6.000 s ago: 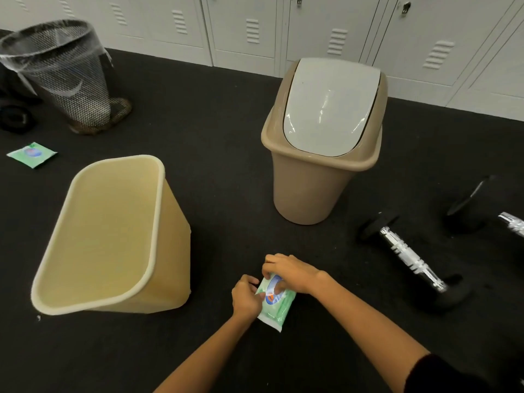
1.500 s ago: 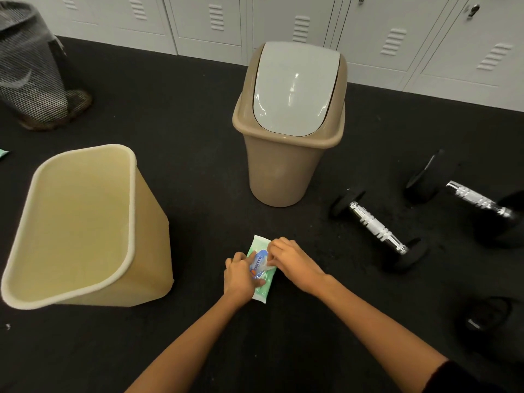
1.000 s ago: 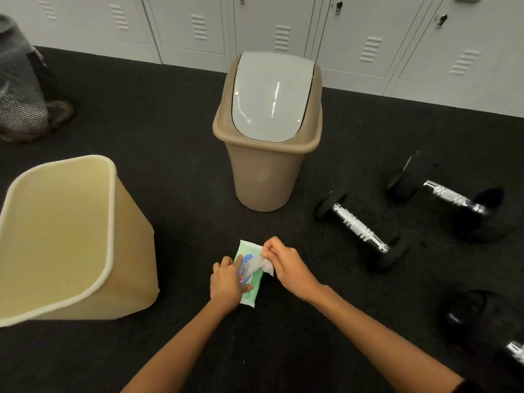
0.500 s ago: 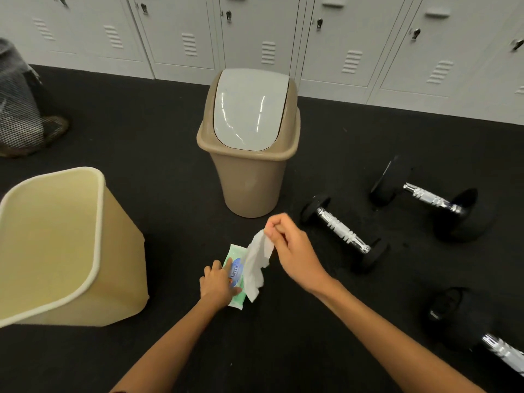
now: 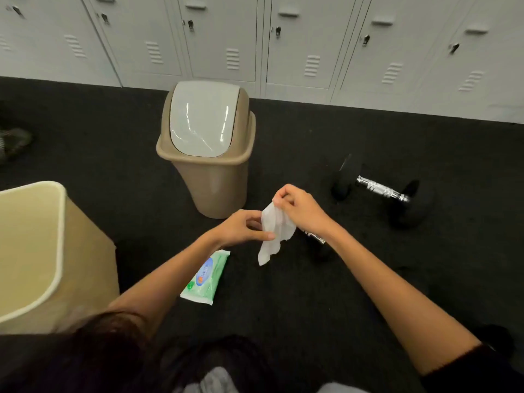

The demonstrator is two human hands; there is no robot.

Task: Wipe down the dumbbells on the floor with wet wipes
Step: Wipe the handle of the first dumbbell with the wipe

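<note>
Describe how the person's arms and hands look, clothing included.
Both forearms are bare. The left hand and right hand wear no gloves, and no rings or watch show. A dark sleeve covers the right upper arm; dark fabric also sits near the left shoulder.

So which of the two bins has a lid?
The brown bin in front of the lockers has a white swing lid; the cream bin at left is open-topped.

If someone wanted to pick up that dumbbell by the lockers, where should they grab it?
Probably the chrome handle of the dumbbell, reached from above. It lies flat on the floor with nothing over it, and the bar is slim and ridged between two bulky black heads too wide to close fingers round.
</note>
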